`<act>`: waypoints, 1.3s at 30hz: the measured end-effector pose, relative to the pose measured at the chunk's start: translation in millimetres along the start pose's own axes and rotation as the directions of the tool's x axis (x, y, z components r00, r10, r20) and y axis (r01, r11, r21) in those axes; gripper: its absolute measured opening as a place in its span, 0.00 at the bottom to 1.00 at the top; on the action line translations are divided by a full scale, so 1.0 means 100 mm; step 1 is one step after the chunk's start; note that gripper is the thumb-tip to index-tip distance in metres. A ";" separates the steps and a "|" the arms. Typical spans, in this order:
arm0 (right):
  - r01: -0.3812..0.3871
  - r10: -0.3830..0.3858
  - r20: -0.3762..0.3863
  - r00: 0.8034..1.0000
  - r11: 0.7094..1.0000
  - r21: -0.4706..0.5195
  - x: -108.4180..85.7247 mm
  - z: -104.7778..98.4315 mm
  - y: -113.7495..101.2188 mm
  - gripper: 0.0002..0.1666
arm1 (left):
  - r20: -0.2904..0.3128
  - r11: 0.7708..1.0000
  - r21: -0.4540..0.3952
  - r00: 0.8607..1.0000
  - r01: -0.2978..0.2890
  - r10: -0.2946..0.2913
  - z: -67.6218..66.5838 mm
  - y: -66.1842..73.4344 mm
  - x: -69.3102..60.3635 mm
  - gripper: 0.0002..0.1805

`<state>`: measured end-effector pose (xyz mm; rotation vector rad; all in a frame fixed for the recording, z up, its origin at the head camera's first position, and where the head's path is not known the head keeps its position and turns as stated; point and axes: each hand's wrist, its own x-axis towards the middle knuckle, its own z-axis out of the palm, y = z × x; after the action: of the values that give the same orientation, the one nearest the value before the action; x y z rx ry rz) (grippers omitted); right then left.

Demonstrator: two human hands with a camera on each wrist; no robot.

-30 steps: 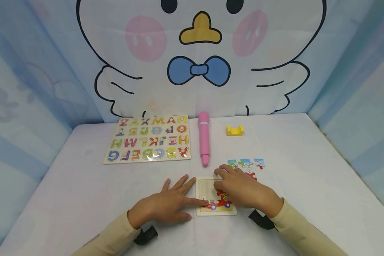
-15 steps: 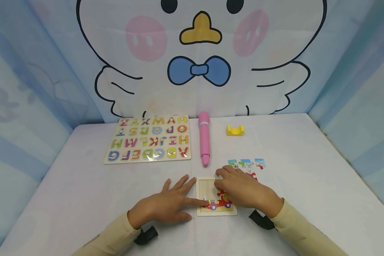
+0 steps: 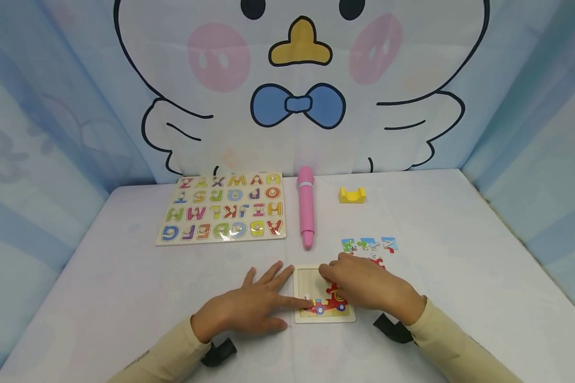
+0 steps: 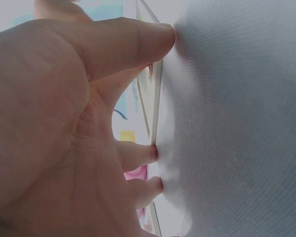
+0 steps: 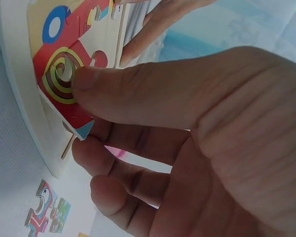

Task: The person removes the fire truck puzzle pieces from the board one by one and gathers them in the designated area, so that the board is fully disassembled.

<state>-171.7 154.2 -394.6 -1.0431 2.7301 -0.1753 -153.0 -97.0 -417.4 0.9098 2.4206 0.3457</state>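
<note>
A small wooden puzzle tray holds joined pieces of a red car picture. My left hand lies with fingers spread, its index fingertip on the car pieces and another fingertip at the tray's upper left corner. In the left wrist view, my left thumb touches the cloth. Over the tray's right side, my right hand pinches a red puzzle piece with a yellow spiral. The right thumb is on its face, fingers behind its edge. That piece looks slightly raised from the tray.
Several loose puzzle pieces lie just beyond my right hand. Farther back are an alphabet board, a pink pen-shaped toy and a yellow stand. A cartoon-printed curtain hangs behind the table.
My right hand's fingers have drawn in and curled more, and its fingertips have shifted slightly over the tray. The left hand and the other objects look unmoved.
</note>
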 end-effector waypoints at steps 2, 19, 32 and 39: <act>-0.019 0.019 0.017 1.000 1.000 0.015 0.00 -0.01 -0.01 0.13 | -0.001 1.000 -0.002 1.000 0.001 -0.001 0.01 0.00 0.00 0.30; 0.053 -0.059 0.044 0.997 0.991 0.122 -0.01 -0.08 0.02 0.10 | -0.005 1.000 -0.005 1.000 -0.003 0.003 0.01 -0.03 0.01 0.31; 0.074 -0.086 0.061 0.994 0.980 0.187 0.01 -0.05 0.11 0.14 | -0.009 1.000 0.002 1.000 -0.006 0.006 0.01 -0.02 0.01 0.31; 0.110 -0.120 0.043 0.992 0.975 0.192 0.01 -0.03 0.14 0.16 | -0.007 1.000 -0.001 1.000 -0.008 0.008 0.01 -0.03 0.01 0.30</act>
<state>-182.7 164.1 -394.7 -1.1336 2.5467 -0.4104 -154.7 -98.2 -420.2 0.9192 2.4241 0.3536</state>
